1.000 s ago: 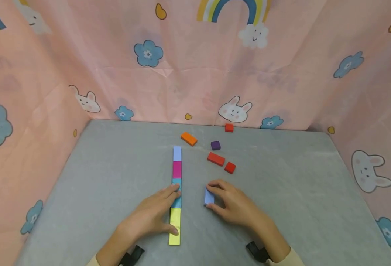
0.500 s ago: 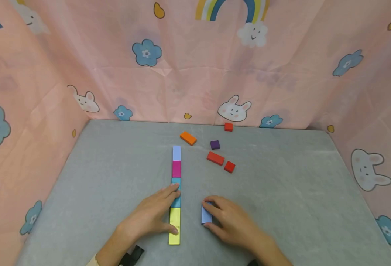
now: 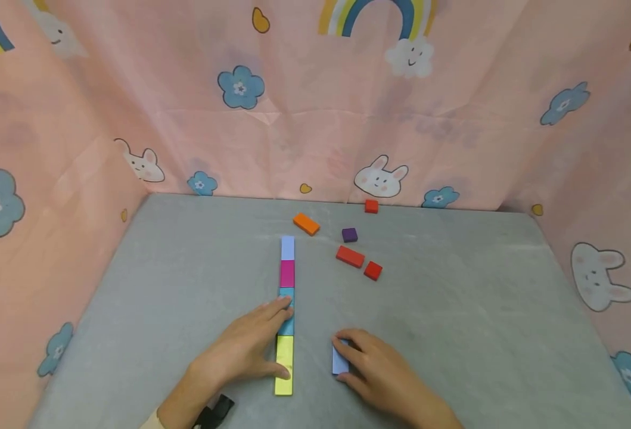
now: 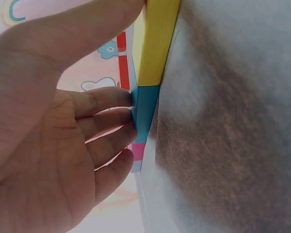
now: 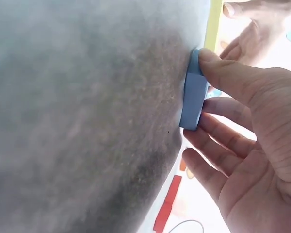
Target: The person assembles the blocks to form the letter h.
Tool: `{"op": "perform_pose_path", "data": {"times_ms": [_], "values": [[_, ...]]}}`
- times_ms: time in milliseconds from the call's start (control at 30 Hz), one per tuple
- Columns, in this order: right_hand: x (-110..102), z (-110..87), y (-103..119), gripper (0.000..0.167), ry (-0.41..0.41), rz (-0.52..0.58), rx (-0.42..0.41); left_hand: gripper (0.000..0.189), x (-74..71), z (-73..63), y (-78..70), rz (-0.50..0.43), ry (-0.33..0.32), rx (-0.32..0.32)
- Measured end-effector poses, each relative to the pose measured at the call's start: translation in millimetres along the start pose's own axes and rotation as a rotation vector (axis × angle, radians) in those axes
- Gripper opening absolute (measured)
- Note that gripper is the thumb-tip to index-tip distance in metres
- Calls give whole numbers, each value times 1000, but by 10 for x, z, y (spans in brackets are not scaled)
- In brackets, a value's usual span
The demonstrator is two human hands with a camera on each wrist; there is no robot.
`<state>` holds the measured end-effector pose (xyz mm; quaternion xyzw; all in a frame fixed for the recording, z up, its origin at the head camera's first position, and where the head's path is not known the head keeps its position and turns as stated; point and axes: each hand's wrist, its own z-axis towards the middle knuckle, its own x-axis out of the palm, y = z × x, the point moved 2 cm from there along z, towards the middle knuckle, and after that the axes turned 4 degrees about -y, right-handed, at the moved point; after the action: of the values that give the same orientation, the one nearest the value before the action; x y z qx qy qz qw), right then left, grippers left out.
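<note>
A straight row of flat blocks runs away from me in the head view: a yellow block [image 3: 284, 357] nearest, then a blue block [image 3: 287, 326], a magenta block [image 3: 287, 274] and a periwinkle block [image 3: 288, 248] at the far end. My left hand [image 3: 242, 348] rests along the row, thumb on the yellow block, fairly straight fingertips on the blue one. To the right of the row, apart from it, my right hand [image 3: 376, 369] pinches another periwinkle block [image 3: 339, 359] by its ends, between thumb and fingers. In the right wrist view this block [image 5: 194, 99] lies low along the grey surface.
Beyond my hands lie an orange block [image 3: 307, 224], a dark purple block [image 3: 350, 235], a long red block [image 3: 350, 256] and two small red blocks, one nearer [image 3: 373, 270] and one at the back edge [image 3: 371, 206]. A pink printed curtain [image 3: 294, 131] surrounds the grey table [image 3: 481, 286].
My right hand has drawn the periwinkle block toward me, from beside the blue block to beside the yellow one. My left hand stays in place on the row.
</note>
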<state>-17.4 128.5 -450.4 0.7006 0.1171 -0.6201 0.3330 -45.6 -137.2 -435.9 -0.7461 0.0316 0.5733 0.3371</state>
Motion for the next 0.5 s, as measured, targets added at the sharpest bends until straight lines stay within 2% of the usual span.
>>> {"op": "perform_pose_path", "data": {"times_ms": [200, 400, 500], "values": [[-32, -132, -49, 58, 31, 40, 26, 104, 54, 16, -20, -17, 14, -3], [-35, -186, -69, 56, 33, 75, 27, 104, 26, 9, 0, -14, 9, -8], [-28, -193, -68, 58, 73, 88, 62, 104, 7, 7, 7, -9, 11, -5]]}}
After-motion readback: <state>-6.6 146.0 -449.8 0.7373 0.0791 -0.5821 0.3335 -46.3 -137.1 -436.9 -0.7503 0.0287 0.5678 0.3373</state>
